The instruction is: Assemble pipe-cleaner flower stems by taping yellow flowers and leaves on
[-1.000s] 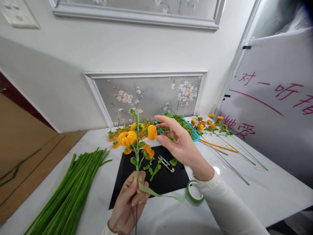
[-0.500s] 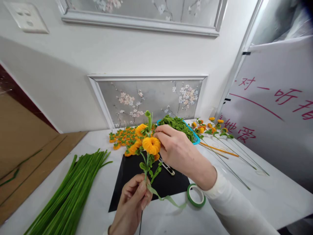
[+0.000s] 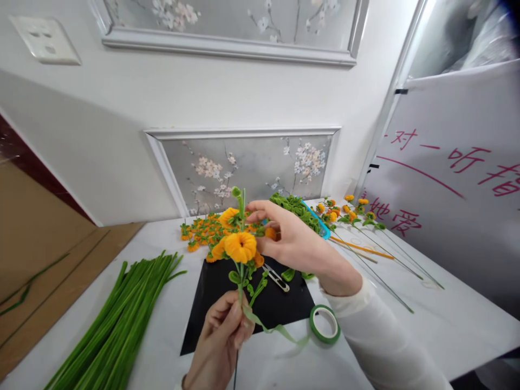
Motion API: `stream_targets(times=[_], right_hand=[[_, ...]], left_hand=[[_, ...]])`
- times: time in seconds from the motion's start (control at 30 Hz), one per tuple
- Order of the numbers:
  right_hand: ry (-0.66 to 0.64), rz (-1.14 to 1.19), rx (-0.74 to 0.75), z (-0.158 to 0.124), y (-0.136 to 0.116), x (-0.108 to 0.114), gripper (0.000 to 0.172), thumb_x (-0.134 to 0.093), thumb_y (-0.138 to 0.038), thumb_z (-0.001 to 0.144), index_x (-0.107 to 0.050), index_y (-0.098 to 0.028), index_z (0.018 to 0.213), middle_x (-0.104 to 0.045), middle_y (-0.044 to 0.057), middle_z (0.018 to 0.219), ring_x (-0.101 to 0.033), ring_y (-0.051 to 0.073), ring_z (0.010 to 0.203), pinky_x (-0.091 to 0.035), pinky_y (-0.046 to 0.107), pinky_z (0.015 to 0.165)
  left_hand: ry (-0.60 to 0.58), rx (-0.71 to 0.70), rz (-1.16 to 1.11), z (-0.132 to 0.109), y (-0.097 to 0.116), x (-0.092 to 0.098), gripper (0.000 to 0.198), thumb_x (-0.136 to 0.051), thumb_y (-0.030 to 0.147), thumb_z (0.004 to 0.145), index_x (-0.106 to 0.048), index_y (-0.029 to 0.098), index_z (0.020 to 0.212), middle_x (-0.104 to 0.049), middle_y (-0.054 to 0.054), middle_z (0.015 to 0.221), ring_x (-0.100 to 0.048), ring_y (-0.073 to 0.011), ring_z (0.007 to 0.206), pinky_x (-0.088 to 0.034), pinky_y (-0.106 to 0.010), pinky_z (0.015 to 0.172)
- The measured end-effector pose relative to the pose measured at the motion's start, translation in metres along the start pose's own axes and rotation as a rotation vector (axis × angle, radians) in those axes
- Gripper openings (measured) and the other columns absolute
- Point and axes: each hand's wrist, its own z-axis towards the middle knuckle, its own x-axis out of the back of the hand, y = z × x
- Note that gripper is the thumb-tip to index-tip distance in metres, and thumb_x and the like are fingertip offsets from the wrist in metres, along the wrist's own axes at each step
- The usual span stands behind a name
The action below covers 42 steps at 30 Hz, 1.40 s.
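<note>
My left hand (image 3: 223,333) pinches the stem of an upright spray of fuzzy orange flowers (image 3: 240,247) with small green leaves. From its fingertips a loose strip of pale green tape (image 3: 280,330) trails right towards a green tape roll (image 3: 325,324) on the table. My right hand (image 3: 280,233) is beside the blooms, its fingers curved round an orange flower (image 3: 271,233) at the right of the spray. Below them lies a black mat (image 3: 203,309) with small snips (image 3: 277,278) and green leaf pieces (image 3: 287,275) on it.
A bundle of long green stems (image 3: 117,325) lies at the left. Many orange flower heads (image 3: 203,230) are spread at the back, beside a blue basket (image 3: 324,230) of green pieces. Finished-looking flowers on long stems (image 3: 390,281) lie at the right. A wall stands behind.
My right hand has opened up somewhat and now has an orange flower between its fingers. The spray's blooms have shifted slightly left, and more leaf pieces on the mat are uncovered.
</note>
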Motion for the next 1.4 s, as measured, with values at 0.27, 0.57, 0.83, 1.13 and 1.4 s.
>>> stream_targets(times=[0.27,0.57,0.83,1.13,1.4], right_hand=[[0.319,-0.113,0.218,-0.031,0.022,-0.002,0.013,-0.059,-0.018,0.084,-0.066,-0.021,0.094,-0.065,0.007,0.101,-0.063,0.018,0.095,-0.055,0.031,0.08],[0.103,-0.265,0.356,-0.034,0.038,-0.051,0.025,-0.052,-0.015,0.089,-0.062,-0.024,0.11,-0.059,0.008,0.111,-0.06,0.018,0.101,-0.053,0.031,0.088],[0.16,-0.415,0.331,-0.037,0.036,-0.056,0.016,-0.048,-0.019,0.092,-0.062,-0.018,0.099,-0.061,0.01,0.103,-0.061,0.018,0.095,-0.053,0.03,0.085],[0.266,-0.528,0.185,-0.049,0.031,-0.078,0.015,-0.048,-0.022,0.09,-0.061,-0.015,0.093,-0.061,0.009,0.091,-0.063,0.019,0.08,-0.055,0.03,0.072],[0.212,-0.314,0.109,-0.048,0.03,-0.033,0.036,-0.063,-0.027,0.082,-0.058,-0.023,0.117,-0.06,0.008,0.116,-0.058,0.022,0.107,-0.049,0.035,0.092]], left_hand=[[-0.049,0.023,-0.291,0.001,0.007,0.002,0.014,-0.067,0.021,0.079,-0.06,0.013,0.07,-0.038,0.008,0.056,-0.013,-0.001,0.042,-0.027,-0.015,0.042],[-0.083,0.015,-0.239,0.001,0.003,0.005,0.013,-0.068,0.025,0.079,-0.064,0.014,0.074,-0.039,0.008,0.057,-0.013,-0.0001,0.04,-0.029,-0.015,0.042],[-0.071,-0.01,-0.234,0.001,0.003,0.004,0.014,-0.066,0.024,0.08,-0.063,0.013,0.072,-0.043,0.007,0.057,-0.014,-0.0008,0.041,-0.028,-0.015,0.043],[-0.081,-0.026,-0.228,0.003,-0.001,0.005,0.017,-0.062,0.027,0.084,-0.062,0.015,0.071,-0.03,0.009,0.047,-0.014,-0.0038,0.042,-0.029,-0.016,0.044],[-0.153,0.009,-0.283,-0.001,0.001,0.008,0.014,-0.065,0.024,0.081,-0.063,0.014,0.072,-0.034,0.008,0.055,-0.014,-0.001,0.04,-0.024,-0.016,0.042]])
